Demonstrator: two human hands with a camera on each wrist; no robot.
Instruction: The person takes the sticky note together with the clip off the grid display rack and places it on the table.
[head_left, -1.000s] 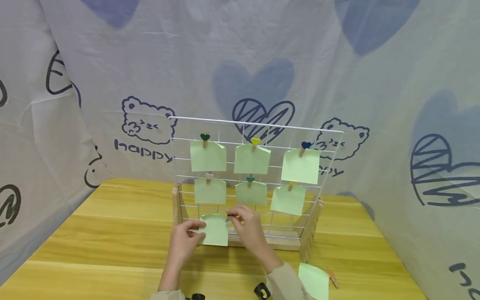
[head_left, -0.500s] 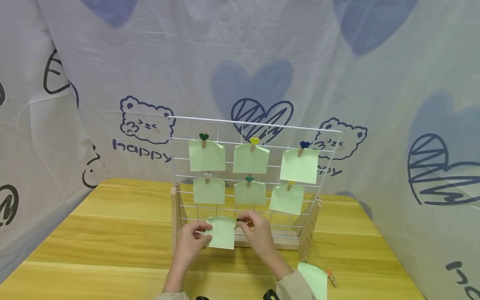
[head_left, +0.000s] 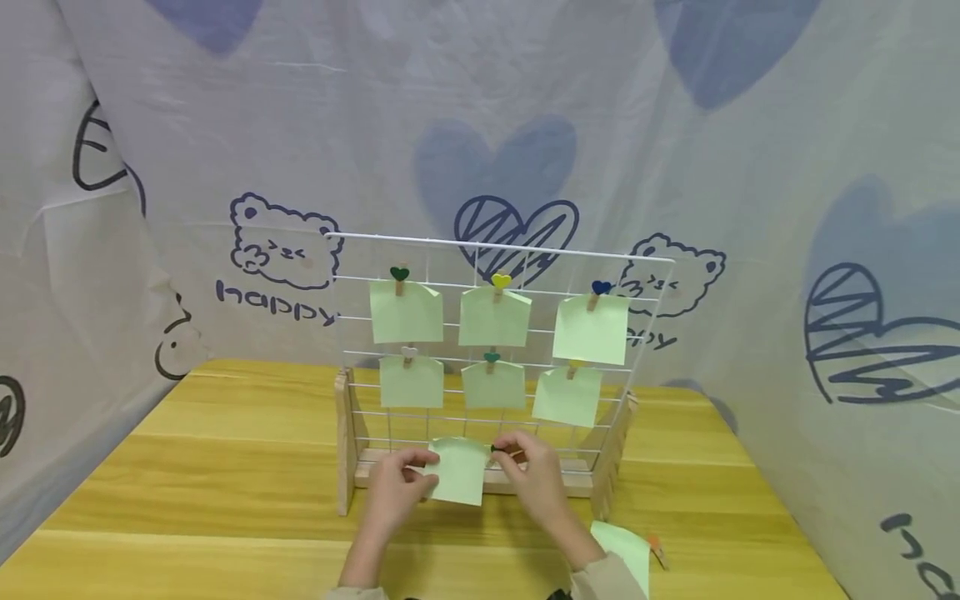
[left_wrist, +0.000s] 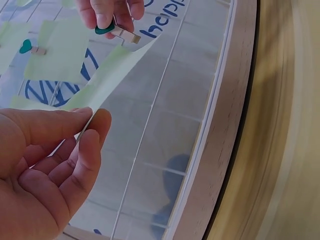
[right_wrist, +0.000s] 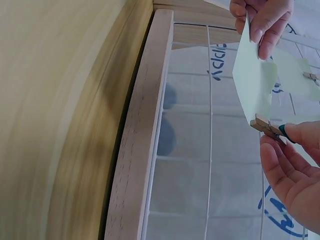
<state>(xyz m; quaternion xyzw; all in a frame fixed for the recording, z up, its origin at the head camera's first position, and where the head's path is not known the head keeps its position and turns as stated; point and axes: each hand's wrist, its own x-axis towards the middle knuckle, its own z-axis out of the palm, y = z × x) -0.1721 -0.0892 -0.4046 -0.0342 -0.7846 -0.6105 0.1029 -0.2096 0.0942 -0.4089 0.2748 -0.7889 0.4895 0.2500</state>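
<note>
My left hand (head_left: pixel 396 490) pinches the left edge of a pale green paper note (head_left: pixel 458 471) between thumb and fingers. The note stands in front of the lower part of a white wire grid (head_left: pixel 498 244), below the hanging rows. My right hand (head_left: pixel 536 477) pinches a small wooden clothespin (right_wrist: pixel 264 125) with a dark green heart, at the note's right side. In the right wrist view the peg's tip is at the note's corner; whether it clips the paper I cannot tell. Several pale green notes, such as the top left note (head_left: pixel 407 312), hang from the grid on heart-topped clothespins.
The grid stands in a wooden base (head_left: pixel 581 482) with upright side pieces on a wooden table (head_left: pixel 225 517). At the front right lie another green note (head_left: pixel 626 554) and a clothespin with an orange top (head_left: pixel 657 552). A printed curtain (head_left: pixel 360 108) hangs behind.
Both hands have moved to the right along the grid, carrying the note and the clothespin. The head view has shifted slightly. The hanging notes have stayed in place.
</note>
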